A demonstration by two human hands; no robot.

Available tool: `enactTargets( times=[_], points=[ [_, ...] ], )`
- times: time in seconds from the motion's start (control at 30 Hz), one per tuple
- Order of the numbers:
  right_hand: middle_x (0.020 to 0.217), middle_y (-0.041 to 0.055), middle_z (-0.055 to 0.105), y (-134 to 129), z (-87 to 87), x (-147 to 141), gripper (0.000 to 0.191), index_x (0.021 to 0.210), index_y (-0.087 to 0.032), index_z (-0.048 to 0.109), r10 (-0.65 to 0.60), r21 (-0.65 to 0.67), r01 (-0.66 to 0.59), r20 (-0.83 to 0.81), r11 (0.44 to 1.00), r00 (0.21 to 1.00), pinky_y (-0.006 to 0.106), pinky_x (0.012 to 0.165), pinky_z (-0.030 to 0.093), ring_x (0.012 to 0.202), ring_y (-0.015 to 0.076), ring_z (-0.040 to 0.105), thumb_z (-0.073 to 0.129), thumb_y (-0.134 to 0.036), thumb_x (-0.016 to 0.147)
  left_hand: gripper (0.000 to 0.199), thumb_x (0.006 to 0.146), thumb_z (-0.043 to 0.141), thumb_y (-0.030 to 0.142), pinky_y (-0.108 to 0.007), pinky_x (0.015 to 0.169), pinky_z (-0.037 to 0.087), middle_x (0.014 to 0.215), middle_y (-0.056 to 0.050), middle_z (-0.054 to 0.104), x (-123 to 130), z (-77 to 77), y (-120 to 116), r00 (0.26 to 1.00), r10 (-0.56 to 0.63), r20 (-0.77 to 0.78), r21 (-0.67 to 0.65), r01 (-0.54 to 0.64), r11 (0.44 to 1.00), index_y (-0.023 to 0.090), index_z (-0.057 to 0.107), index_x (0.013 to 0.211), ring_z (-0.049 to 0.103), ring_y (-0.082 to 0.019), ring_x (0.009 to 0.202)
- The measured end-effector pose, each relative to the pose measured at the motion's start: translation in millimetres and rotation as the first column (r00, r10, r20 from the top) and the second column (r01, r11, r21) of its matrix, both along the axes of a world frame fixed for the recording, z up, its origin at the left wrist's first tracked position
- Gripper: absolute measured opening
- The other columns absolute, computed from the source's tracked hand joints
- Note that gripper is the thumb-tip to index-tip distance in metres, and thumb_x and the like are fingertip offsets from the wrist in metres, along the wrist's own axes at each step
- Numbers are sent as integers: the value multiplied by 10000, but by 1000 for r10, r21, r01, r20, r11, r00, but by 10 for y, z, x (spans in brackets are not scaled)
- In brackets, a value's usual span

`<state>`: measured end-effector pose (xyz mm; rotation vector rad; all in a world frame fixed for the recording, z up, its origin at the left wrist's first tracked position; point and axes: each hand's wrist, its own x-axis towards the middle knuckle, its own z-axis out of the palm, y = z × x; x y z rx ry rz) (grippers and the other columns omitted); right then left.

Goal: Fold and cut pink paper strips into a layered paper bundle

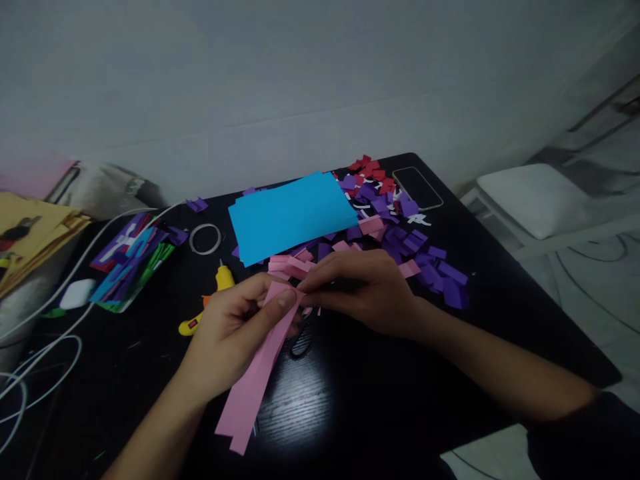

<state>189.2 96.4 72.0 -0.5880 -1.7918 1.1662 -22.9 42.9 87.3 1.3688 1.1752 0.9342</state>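
Observation:
Several long pink paper strips [255,387] lie stacked in my left hand [235,327], with the thumb pressed over their upper end. My right hand [360,287] pinches at the top corner of the same strips; its fingertips partly hide what they grip. Under the hands, a black loop [300,343], perhaps a scissors handle, rests on the table. Cut pink paper pieces [290,265] lie just beyond my fingers. Behind them is a stack of blue paper sheets [295,213].
Purple paper pieces [440,273] and red ones [370,170] cover the table's back right, near a phone [417,188]. A yellow glue gun [225,278], a tape roll [205,239], coloured strips [135,260], a white case [77,293] and cables [75,333] are on the left. A white stool [535,197] stands right.

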Motion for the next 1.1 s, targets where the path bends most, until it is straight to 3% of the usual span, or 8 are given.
enactTargets(
  times=[0.47,0.67,0.87,1.1],
  points=[
    [931,20,818,-8,-47,-12,110,938,-238,813,-4,0,4,-40,1000,999,312,806,641,853,186,778,832,-181,846,190,983,665,316,-237,592,514,706,5,702,4,12,0,999,-4,-51,51,7,999,220,727,831,656,-127,628],
    [947,30,819,-1,-36,-4,125,967,-236,815,17,41,-15,-57,999,998,321,812,640,873,188,782,811,-164,865,97,929,730,294,-208,584,471,750,12,694,8,13,21,992,62,-108,125,-48,991,240,765,857,607,-111,658],
    [925,43,814,2,-49,-1,68,942,-216,813,-26,130,25,5,991,1000,302,760,629,833,187,775,797,-182,885,79,887,772,296,-206,606,478,757,6,704,6,-18,34,989,117,-90,99,-108,989,218,766,873,606,-113,668],
    [928,54,813,6,-65,-6,90,943,-174,800,-22,163,19,15,986,1000,276,765,623,830,171,773,797,-120,871,88,877,779,296,-174,560,443,717,15,702,-16,-59,52,989,101,-110,96,-91,991,211,776,855,584,-90,617]
  ],
)
